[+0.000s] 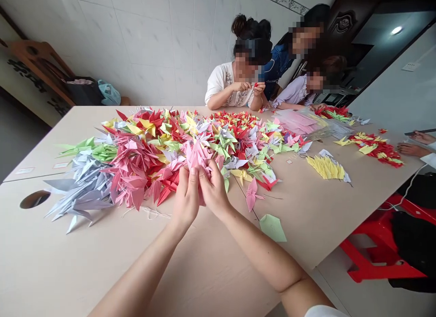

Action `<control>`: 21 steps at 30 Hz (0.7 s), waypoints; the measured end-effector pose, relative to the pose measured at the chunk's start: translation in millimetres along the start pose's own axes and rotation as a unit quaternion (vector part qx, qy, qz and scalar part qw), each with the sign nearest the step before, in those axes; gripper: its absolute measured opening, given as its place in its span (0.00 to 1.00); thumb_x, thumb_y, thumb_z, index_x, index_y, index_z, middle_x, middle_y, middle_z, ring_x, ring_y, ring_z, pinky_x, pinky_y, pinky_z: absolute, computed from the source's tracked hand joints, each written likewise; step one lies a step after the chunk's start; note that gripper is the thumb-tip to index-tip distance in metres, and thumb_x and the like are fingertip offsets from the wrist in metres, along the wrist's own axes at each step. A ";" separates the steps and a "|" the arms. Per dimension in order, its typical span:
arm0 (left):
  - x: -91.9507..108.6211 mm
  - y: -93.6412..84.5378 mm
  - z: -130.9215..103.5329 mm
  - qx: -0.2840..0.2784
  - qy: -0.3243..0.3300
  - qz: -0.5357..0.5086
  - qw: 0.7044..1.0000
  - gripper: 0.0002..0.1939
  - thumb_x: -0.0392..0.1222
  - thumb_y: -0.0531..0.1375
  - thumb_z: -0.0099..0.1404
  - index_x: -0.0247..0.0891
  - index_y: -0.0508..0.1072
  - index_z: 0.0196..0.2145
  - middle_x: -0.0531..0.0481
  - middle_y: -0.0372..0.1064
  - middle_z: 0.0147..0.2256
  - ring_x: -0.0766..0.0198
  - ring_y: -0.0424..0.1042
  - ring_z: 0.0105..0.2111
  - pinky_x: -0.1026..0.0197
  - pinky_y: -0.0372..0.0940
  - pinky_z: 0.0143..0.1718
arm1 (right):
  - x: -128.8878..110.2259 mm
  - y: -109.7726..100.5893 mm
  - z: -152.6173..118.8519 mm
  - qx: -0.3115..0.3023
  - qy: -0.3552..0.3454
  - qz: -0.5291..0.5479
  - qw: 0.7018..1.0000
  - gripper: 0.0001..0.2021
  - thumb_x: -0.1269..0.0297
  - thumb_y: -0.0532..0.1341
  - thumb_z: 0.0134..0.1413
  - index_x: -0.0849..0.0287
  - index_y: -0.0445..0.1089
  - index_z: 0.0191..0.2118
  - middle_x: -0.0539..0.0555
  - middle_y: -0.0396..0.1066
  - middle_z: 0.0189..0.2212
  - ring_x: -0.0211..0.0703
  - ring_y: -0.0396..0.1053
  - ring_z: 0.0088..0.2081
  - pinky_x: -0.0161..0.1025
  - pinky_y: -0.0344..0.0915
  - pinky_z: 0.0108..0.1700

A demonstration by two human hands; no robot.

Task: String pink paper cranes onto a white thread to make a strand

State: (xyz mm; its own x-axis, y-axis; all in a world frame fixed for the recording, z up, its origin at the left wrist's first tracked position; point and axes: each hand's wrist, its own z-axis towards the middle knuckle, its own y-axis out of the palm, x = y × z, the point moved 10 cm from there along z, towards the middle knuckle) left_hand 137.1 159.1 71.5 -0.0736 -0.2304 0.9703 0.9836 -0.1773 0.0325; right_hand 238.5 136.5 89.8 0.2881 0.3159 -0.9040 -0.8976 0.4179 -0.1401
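Fingers [211, 170] of the left hand [185, 200] and right hand [215, 187] were closed on pink folded paper [196, 154], gripping it from either side. It sat between them, fanning out just beyond, its long axis seeming to run away toward the colourful heap [172, 146] on the counter [306, 212]; neither hand looked nearer. Just right lay a loose pink piece [252, 195], untouched.

Dark lettering [24, 73], small table labels [61, 165], none readable
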 end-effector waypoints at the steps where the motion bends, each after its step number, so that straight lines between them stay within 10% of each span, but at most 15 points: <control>1: 0.5 0.0 -0.4 0.002 -0.001 0.002 1.000 0.21 0.62 0.49 0.67 0.41 0.64 0.34 0.52 0.61 0.31 0.63 0.65 0.33 0.60 0.63 0.38 | 0.6 1.7 -2.2 0.005 0.003 0.002 1.000 0.13 0.51 0.51 0.63 0.56 0.63 0.39 0.52 0.68 0.33 0.41 0.68 0.36 0.38 0.65 0.41; 21: 3.9 0.9 6.9 -0.009 0.006 -0.085 0.996 0.19 0.55 0.55 0.67 0.39 0.75 0.44 0.45 0.72 0.45 0.56 0.67 0.52 0.60 0.57 0.56 | -7.6 16.5 -9.3 -0.033 0.005 0.073 0.997 0.29 0.46 0.42 0.66 0.55 0.49 0.66 0.56 0.52 0.65 0.43 0.46 0.67 0.45 0.49 0.67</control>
State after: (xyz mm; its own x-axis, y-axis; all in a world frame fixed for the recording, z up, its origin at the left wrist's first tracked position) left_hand 138.8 164.7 76.9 -0.2405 -0.2078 0.9481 0.9538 -0.2319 0.1911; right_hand 218.4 133.0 90.6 0.1502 0.3612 -0.9203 -0.9499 0.3108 -0.0330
